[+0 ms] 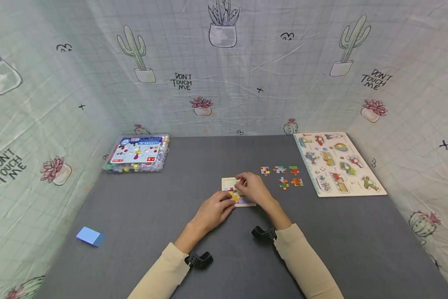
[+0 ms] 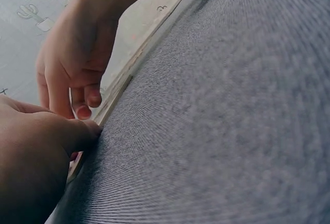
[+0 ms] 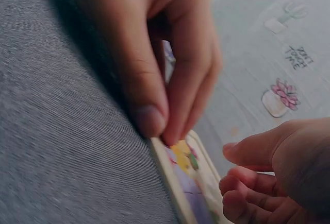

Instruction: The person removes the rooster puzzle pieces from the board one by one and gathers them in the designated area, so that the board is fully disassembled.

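Observation:
My left hand is at the left and near side of a small wooden puzzle board. Its thumb and fingers pinch the board's edge, as the right wrist view shows. Colored pieces, yellow and purple, fill the near part of the board, while its far part shows pale wood. Over the board's right side hovers my right hand, fingers bent and apart from the thumb. No piece shows between them. Loose jigsaw pieces lie to the right of the board.
At the back left stands a clear plastic box of colored beads with a printed label. A large picture board lies at the right. A blue block rests near the left edge. Printed cloth walls enclose the grey table.

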`<action>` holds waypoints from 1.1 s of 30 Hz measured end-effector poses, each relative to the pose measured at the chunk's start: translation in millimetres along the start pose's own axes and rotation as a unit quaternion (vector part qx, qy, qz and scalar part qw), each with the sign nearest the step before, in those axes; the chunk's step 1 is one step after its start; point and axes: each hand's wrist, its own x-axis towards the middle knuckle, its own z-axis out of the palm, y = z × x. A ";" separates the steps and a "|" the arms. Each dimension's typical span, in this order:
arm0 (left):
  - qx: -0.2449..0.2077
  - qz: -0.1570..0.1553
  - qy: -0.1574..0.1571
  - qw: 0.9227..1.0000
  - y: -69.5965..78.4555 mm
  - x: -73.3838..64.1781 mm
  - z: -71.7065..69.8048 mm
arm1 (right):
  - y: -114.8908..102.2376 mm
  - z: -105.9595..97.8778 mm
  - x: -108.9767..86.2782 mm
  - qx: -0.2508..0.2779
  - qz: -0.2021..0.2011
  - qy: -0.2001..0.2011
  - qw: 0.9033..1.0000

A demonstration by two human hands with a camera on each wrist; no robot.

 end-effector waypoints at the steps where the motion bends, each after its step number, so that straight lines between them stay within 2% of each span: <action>1: 0.000 0.002 0.002 1.000 -0.5 -0.1 0.0 | -0.6 1.5 -0.1 -0.004 -0.004 -0.003 1.000; 7: 0.000 0.004 0.007 1.000 -4.3 -1.9 0.3 | -3.6 6.6 -1.3 -0.039 -0.027 -0.026 0.999; 15: 0.007 0.019 0.034 0.999 -2.6 -1.5 0.5 | -1.6 7.2 -1.9 -0.063 -0.025 -0.038 0.997; 24: 0.021 0.016 0.030 0.999 2.7 0.3 -1.1 | -2.4 8.1 -2.6 -0.064 -0.016 -0.034 0.997; 33: 0.031 0.022 0.045 0.998 1.0 -0.6 1.5 | -1.9 8.6 -2.5 -0.058 -0.026 -0.036 0.997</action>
